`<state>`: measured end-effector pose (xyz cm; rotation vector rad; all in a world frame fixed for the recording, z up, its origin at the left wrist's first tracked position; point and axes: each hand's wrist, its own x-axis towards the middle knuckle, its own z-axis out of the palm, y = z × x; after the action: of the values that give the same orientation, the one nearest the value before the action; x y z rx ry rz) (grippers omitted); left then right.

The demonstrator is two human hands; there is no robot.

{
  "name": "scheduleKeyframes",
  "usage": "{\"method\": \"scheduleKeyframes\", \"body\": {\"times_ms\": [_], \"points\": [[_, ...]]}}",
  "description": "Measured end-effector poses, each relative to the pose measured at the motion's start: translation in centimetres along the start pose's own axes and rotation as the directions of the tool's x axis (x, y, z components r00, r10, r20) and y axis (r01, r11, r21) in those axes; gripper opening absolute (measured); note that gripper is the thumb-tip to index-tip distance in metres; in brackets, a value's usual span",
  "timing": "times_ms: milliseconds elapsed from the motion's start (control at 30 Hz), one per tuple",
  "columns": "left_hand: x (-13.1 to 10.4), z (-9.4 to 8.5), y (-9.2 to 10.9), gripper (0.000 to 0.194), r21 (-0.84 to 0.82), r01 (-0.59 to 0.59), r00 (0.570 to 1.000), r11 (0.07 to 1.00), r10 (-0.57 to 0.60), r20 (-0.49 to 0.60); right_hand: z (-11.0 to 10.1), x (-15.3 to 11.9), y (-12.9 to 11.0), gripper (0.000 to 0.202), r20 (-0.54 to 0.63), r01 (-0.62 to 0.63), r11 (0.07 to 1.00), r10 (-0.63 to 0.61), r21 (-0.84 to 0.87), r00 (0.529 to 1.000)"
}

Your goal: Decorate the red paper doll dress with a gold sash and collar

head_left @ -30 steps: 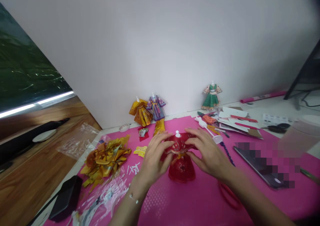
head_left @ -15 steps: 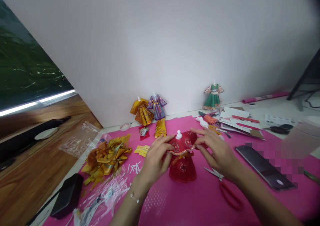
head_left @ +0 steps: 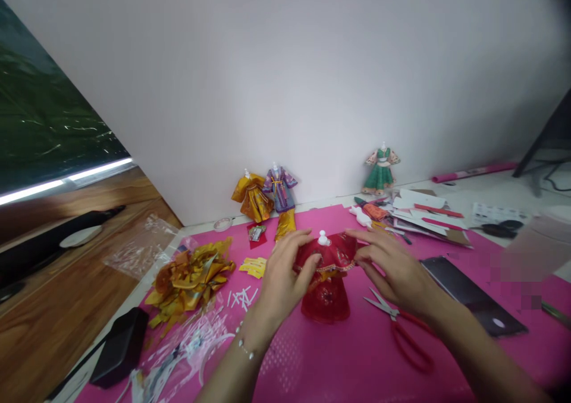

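A small headless doll in a red dress [head_left: 325, 302] stands upright on the pink mat, its white neck knob [head_left: 322, 238] poking up through a red cape [head_left: 329, 254]. Gold trim edges the cape, which spreads over the doll's shoulders. My left hand [head_left: 285, 278] grips the cape's left side, thumb on its front and fingers behind. At the right edge, my right hand [head_left: 395, 266] pinches the cape between thumb and fingers; its fingertips are partly hidden. Red-handled scissors [head_left: 395, 317] lie half open under my right forearm.
Dressed doll bodies in gold [head_left: 254, 198], purple [head_left: 280, 186] and green [head_left: 380, 171] lean against the white wall. Gold fabric scraps [head_left: 194, 281] and plastic wrapping [head_left: 196, 343] lie left. A phone [head_left: 473, 296] lies right, papers [head_left: 422, 210] behind it. A black case [head_left: 119, 346] sits front left.
My left thumb has moved onto the front of the cape. The cape's front hangs lower and its sides droop more around the doll. My right hand has shifted slightly right.
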<state>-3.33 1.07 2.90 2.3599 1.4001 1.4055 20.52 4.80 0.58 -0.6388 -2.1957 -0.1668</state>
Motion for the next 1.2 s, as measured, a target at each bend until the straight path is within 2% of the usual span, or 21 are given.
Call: {"method": "scheduleKeyframes", "body": {"times_ms": [167, 367, 433, 533, 700, 1200], "points": [[0.5, 0.5, -0.1, 0.027, 0.003, 0.029, 0.998, 1.000, -0.029, 0.051, 0.0, -0.1, -0.2, 0.014, 0.020, -0.023, 0.999, 0.023, 0.026, 1.000], [0.5, 0.1, -0.1, 0.024, -0.043, 0.054, 0.996, 0.998, -0.051, 0.074, -0.2, 1.9, -0.6, 0.014, -0.105, -0.164, 0.968, 0.186, 0.189, 0.977], [0.6, 0.0, 0.0, 0.024, -0.069, 0.082, 0.994, 0.994, -0.076, 0.081, 0.3, 2.9, -0.6, 0.015, -0.080, -0.216, 0.948, 0.240, 0.233, 0.967], [0.8, 0.0, 0.2, 0.027, -0.119, 0.121, 0.990, 0.985, -0.112, 0.085, 1.4, 3.8, -0.4, 0.026, 0.011, -0.248, 0.931, 0.254, 0.267, 0.967], [0.9, 0.1, 0.0, 0.030, -0.150, 0.167, 0.981, 0.974, -0.150, 0.119, 2.5, 3.6, 0.2, 0.025, 0.092, -0.269, 0.906, 0.252, 0.327, 0.963], [0.5, 0.2, -0.8, 0.032, -0.205, 0.217, 0.970, 0.954, -0.188, 0.152, 2.4, 4.0, -0.1, 0.021, 0.124, -0.287, 0.889, 0.259, 0.358, 0.958]]}}
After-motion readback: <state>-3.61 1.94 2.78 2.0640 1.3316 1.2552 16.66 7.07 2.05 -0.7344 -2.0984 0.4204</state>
